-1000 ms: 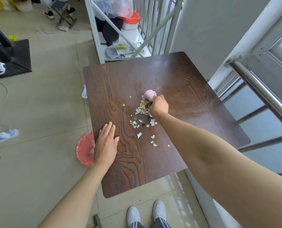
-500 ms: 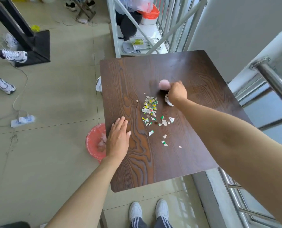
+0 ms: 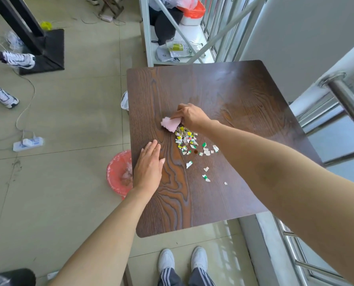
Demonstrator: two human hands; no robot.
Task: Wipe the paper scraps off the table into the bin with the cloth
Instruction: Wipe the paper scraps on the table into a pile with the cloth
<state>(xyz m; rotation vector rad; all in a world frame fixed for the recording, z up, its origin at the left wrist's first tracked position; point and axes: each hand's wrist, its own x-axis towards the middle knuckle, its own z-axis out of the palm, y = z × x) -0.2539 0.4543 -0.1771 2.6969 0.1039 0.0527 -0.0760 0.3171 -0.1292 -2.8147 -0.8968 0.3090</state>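
A dark wooden table (image 3: pixel 223 96) carries a pile of small coloured paper scraps (image 3: pixel 186 139), with a few loose ones trailing toward me. My right hand (image 3: pixel 191 116) grips a pink cloth (image 3: pixel 170 123) that rests on the table at the far left edge of the pile. My left hand (image 3: pixel 148 166) lies flat, fingers together, on the table's left edge. Below that edge, on the floor, stands a red bin (image 3: pixel 118 172) lined with plastic, partly hidden by the table and my left hand.
A steel railing (image 3: pixel 349 100) runs along the right. A white shelf (image 3: pixel 178 34) with bags stands behind the table. On the floor at left lie a power strip (image 3: pixel 27 143) with cable, a black stand base (image 3: pixel 44 52) and another person's shoes (image 3: pixel 17 58).
My right hand has carried the cloth from the right of the pile round to its far left side. My left hand has stayed flat on the table edge.
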